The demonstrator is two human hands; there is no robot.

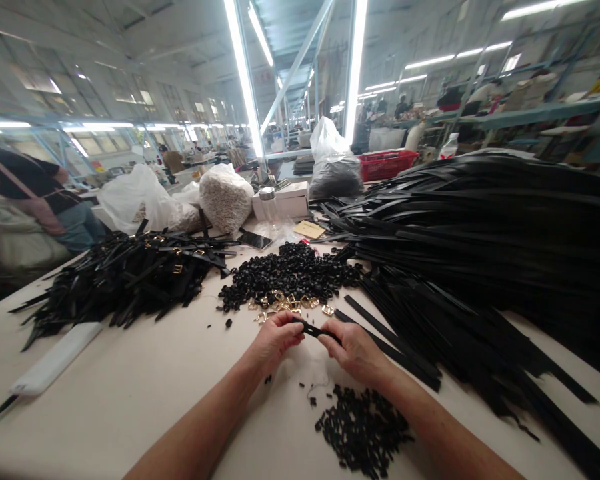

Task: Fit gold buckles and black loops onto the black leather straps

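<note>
Between my two hands a short black strap [314,329] with a slot in it is stretched over the table. My left hand [279,337] pinches its left end, and my right hand [351,345] grips the right end with fingers closed. Just beyond my fingers lie gold buckles [285,301], one of them close to my right knuckles. Behind those spreads a heap of small black loops [300,270]. Nearer to me, by my right forearm, is a pile of tiny black pieces [363,430].
Long black straps [460,213] fill the right side. Straps with gold buckles [130,273] are heaped at left, behind a white power strip [57,360]. Farther back are a phone [255,240], a jar [268,203], filled plastic bags [226,197] and a red basket [387,164]. A person [35,187] is at far left.
</note>
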